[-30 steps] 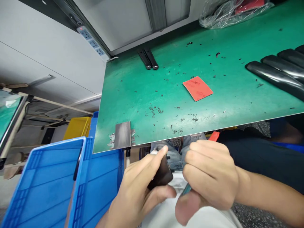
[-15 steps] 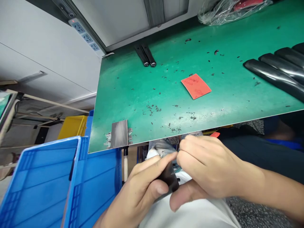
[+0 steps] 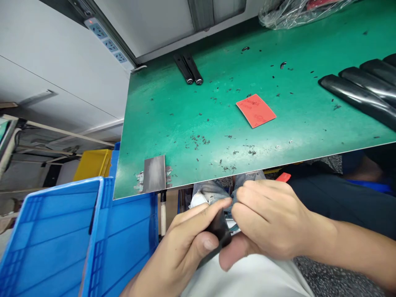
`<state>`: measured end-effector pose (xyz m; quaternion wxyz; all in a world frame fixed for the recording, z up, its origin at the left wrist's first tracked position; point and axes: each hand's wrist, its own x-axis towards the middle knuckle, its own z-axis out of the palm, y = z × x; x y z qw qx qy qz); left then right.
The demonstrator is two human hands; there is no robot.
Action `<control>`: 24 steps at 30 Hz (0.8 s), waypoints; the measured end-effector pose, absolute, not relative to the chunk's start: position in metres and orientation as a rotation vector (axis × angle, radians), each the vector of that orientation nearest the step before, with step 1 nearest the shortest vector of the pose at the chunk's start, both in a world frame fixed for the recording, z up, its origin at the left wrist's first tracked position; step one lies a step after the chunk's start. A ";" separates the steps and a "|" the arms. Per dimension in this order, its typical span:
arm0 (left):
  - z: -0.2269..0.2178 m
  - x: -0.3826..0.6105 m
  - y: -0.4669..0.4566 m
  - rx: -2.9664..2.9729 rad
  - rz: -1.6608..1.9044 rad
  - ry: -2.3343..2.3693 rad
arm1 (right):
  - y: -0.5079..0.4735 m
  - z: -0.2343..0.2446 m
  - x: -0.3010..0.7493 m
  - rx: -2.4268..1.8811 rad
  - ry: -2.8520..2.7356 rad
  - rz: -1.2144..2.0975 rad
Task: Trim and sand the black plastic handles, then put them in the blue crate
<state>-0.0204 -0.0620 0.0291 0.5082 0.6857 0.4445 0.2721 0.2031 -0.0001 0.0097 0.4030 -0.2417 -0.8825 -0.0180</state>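
My left hand (image 3: pixel 185 243) is wrapped around a smooth black plastic piece (image 3: pixel 219 229), thumb on its near face and forefinger stretched along the top. Most of that piece is hidden by the fingers. Close against it on the right is my right hand (image 3: pixel 272 218), its fingers curled in a fist and its thumb at the piece's lower edge. A red end of a tool (image 3: pixel 284 177) sticks out behind the right fist; the rest is covered, so its kind cannot be made out. Both hands are over my lap, just below the table's front edge.
On the green table (image 3: pixel 173 123) lie a red sandpaper-like square (image 3: pixel 256 110), a grey plate (image 3: pixel 154 173), two black handles (image 3: pixel 188 70), several long black pieces (image 3: pixel 355 95) and scattered black shavings (image 3: pixel 198 140). Blue crates (image 3: pixel 123 239) stand left; a plastic bag (image 3: pixel 284 14) lies at the back.
The right fist has turned slightly, showing more of the red end, and its thumb has slid a little left along the black piece. The left hand keeps its hold.
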 end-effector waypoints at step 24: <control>0.015 0.017 -0.056 1.243 0.893 1.354 | -0.010 -0.010 0.193 -0.937 -2.125 -0.132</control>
